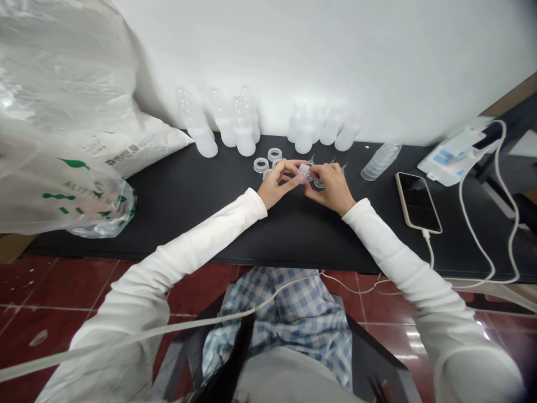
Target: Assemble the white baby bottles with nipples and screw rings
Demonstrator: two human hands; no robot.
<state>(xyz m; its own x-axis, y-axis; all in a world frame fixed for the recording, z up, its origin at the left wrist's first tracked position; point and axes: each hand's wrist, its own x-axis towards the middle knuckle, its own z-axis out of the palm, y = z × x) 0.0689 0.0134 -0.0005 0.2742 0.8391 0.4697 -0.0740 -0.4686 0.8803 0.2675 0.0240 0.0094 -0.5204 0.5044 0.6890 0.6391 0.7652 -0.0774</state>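
My left hand (pixel 277 183) is closed on a translucent threaded bottle ring (pixel 304 172) held above the black table. My right hand (pixel 333 187) pinches a clear teat at the ring's right side; the fingers partly hide it. Several loose bottle rings (pixel 260 165) lie just beyond my left hand. More clear teats (pixel 344 167) stand behind my right hand, partly covered by it. Beyond them are several frosted baby bottles (pixel 304 140) without domed caps. Further left stand several bottles (pixel 245 143) topped with clear domed caps.
Nested clear domed caps (pixel 381 161) lie to the right. A charging phone (pixel 418 202), its cable and a white-blue packet (pixel 453 154) sit farther right. Large plastic bags (pixel 62 168) cover the table's left end. A white cable (pixel 168 329) crosses above my lap.
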